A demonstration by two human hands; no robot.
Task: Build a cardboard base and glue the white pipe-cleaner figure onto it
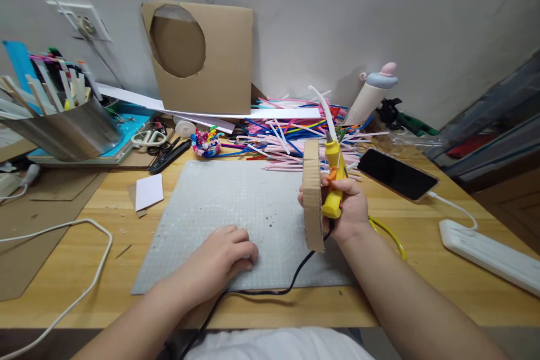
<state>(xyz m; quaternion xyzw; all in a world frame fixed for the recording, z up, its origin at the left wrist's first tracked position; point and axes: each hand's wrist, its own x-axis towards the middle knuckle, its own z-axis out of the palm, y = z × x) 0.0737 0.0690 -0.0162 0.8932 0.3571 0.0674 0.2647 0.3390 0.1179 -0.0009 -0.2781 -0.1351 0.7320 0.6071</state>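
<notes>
My right hand [352, 211] is wrapped round a yellow hot glue gun [334, 166] with an orange trigger, its nozzle pointing up. A thick cardboard piece [313, 197] with a ribbed edge stands upright against the same hand, fingers showing behind it; I cannot tell its full shape. Just above the nozzle shows a white curved strip [325, 107]; whether it touches the gun is unclear. My left hand [228, 253] rests on the grey cutting mat [202, 214] with its fingers curled in and nothing visible in them. The black cord [270, 292] runs below both hands.
Behind the mat lie piled pipe cleaners [291, 135], with a cardboard panel [223, 62] holding a round hole leaning on the wall. A metal holder [80, 132] stands left, near scissors [149, 138]. A phone [399, 174], bottle [369, 95] and power strip [489, 253] are right.
</notes>
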